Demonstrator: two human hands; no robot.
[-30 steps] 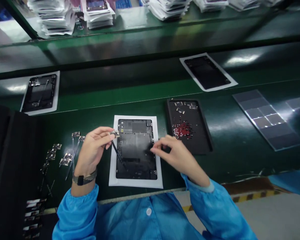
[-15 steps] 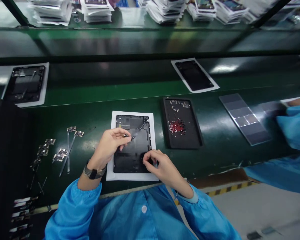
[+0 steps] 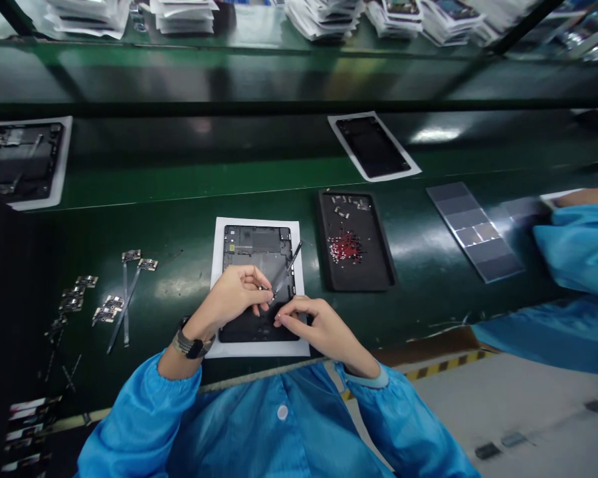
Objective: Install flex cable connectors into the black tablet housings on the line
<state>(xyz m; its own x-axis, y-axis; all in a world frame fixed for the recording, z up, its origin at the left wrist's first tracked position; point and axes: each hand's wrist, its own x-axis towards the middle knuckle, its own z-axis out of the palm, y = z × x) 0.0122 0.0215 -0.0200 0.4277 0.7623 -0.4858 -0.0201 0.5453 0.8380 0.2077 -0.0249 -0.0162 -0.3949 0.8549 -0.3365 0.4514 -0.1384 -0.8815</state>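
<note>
On the green counter (image 3: 179, 207), right in front of the person, a black tablet shell (image 3: 249, 330) lies open side up on a white sheet (image 3: 259, 349) that borders it all round. Both hands are over it. The left hand (image 3: 244, 292) pinches a ribbon strip (image 3: 288, 267) at its near end between thumb and fingers; the strip slants up to the right, its dark tip over the sheet's right margin. The right hand (image 3: 311, 322) is just beside, above the lower right part of the shell, thumb and forefinger brought together; whether anything tiny sits between them cannot be told. A watch (image 3: 192, 346) is on the left wrist.

Right of the shell stands a black tray (image 3: 380, 271) with a heap of red and black wires (image 3: 346, 247) in its middle and small metallic parts (image 3: 341, 212) toward its far end. Left of the shell are two small boards with long tails (image 3: 148, 264), a loose pair of boards (image 3: 108, 309) near them, and more boards (image 3: 72, 300) farther left. Two other shells rest on white sheets farther back, one at left (image 3: 27, 159), one at right (image 3: 371, 147). Beyond the tray lies a grey banded panel (image 3: 473, 229); past it shows a co-worker's blue sleeve (image 3: 575, 245).
</note>
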